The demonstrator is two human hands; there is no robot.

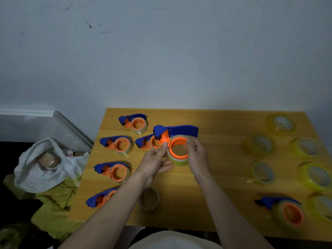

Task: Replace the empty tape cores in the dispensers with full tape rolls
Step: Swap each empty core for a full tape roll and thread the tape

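A blue and orange tape dispenser (177,131) is held above the middle of the wooden table (215,177), with a yellowish tape roll (177,160) on its orange hub. My left hand (155,161) pinches the dispenser's orange part with thumb on top and fingers under the roll. My right hand (196,155) grips the roll's right side. An empty brown core (149,198) stands on the table below my left forearm. Several full yellow rolls (262,172) lie on the right side. Another loaded dispenser (285,211) lies at the front right.
Several blue-orange dispensers (122,145) lie in rows on the table's left side. Off the left edge sits a white plastic bag (46,166) holding a brown roll, on yellow-green cloth (53,200). A wall stands close behind the table.
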